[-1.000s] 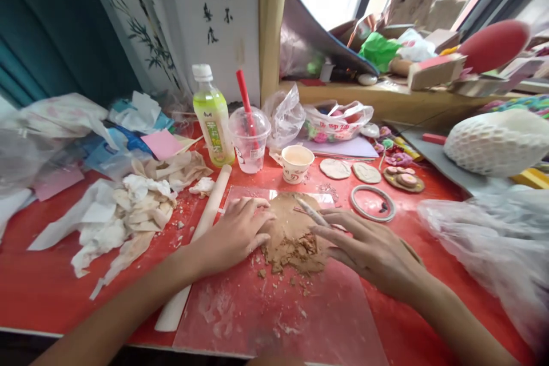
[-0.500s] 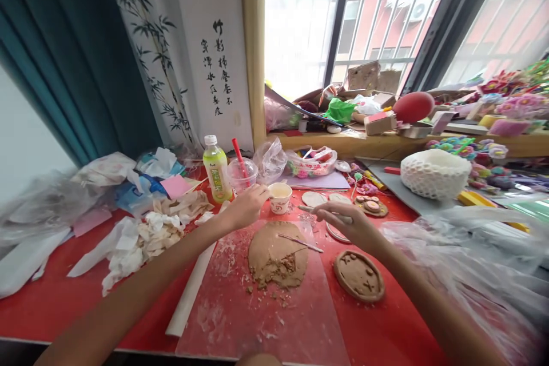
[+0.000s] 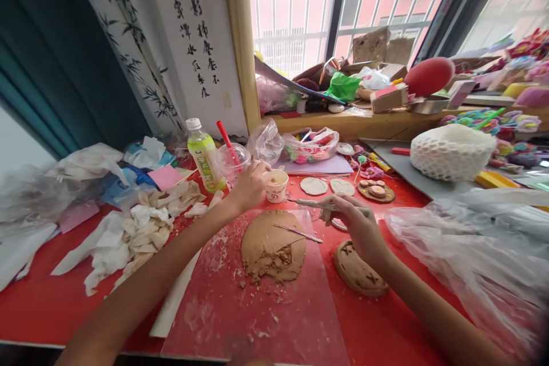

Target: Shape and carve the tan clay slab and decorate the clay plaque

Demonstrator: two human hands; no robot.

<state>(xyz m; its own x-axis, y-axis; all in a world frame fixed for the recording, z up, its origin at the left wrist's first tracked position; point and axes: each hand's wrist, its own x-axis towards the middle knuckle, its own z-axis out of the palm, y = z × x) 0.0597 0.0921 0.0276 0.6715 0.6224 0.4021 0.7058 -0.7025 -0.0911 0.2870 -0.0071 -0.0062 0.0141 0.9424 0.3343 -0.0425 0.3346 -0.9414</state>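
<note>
My left hand (image 3: 254, 182) is at the left side of a small white paper cup (image 3: 277, 190), fingers bent together over its rim. Its fingertips are hidden, so any item in them cannot be made out. My right hand (image 3: 349, 213) is closed around a slim, pale-handled clay modelling tool (image 3: 311, 203), its thin tip pointing left toward the cup's base. Below the hands lies a flattened brown clay slab (image 3: 268, 240), its lower part broken and crumbly. A thin pinkish stick (image 3: 300, 233) rests across the slab. Partly behind my right forearm sits a round clay disc (image 3: 355, 271) with pressed marks.
A clear sheet (image 3: 257, 320) covers the red table (image 3: 34, 314). A green drink bottle (image 3: 205, 154) and a lidded plastic cup (image 3: 234, 160) with a red straw stand behind my left hand. Crumpled tissues (image 3: 146, 234) lie left, plastic wrap (image 3: 446, 246) right. Pale clay discs (image 3: 314, 186) lie beyond.
My left hand has moved right, from beside the cup to over its rim. My right hand has drawn back and turned, showing more of the tool. The camera view has shifted slightly.
</note>
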